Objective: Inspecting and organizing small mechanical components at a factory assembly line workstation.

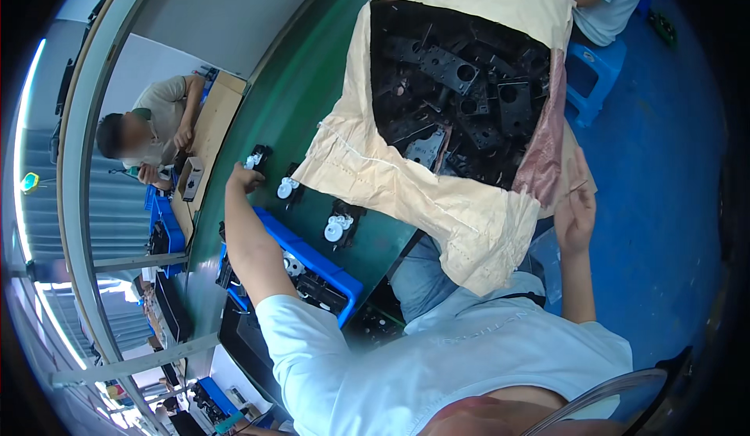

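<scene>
Likely light and stiff, the gear part lies at the fingers of the left hand, best held by its edges; finger closure there and on the right hand is unclear

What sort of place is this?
Likely a parts-assembly workshop: an open tan sack filled with black parts, black units with white wheels on a green bench, and a co-worker at another worktop.

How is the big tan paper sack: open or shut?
Open. The paper sack's mouth is spread wide, showing black parts heaped inside; the right hand is at its right edge.
</scene>
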The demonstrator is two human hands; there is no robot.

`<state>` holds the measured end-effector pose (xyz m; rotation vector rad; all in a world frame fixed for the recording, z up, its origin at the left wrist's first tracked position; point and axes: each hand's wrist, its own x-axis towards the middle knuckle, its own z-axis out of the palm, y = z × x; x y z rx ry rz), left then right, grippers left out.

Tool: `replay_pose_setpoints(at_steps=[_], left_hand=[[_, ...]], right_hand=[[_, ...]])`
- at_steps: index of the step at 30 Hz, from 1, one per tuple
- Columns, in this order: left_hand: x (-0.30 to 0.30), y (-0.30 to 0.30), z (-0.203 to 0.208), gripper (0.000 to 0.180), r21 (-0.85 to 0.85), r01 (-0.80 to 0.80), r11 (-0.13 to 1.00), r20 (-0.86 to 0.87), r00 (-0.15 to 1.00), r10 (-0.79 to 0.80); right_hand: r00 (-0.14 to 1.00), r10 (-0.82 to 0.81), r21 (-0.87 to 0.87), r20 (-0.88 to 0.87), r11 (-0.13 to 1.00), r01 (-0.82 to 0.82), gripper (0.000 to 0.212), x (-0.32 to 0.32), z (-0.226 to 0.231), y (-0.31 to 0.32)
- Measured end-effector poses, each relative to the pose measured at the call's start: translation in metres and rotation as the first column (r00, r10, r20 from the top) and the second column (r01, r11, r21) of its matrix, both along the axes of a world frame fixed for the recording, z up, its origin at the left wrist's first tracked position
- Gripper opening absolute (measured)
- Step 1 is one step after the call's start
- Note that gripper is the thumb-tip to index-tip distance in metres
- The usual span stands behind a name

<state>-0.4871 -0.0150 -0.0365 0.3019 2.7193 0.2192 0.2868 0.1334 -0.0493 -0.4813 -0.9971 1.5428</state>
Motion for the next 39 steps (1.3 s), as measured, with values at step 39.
replay_pose_setpoints(at_steps=[39], left_hand=[[0.309,0.03,0.119,0.06,-0.16,0.638,0.753,-0.253,0.711,-0.656]], right_hand=[[0.733,-0.398,0.357,0.552,0.907,0.224,0.008,0.003,0.044,0.174]])
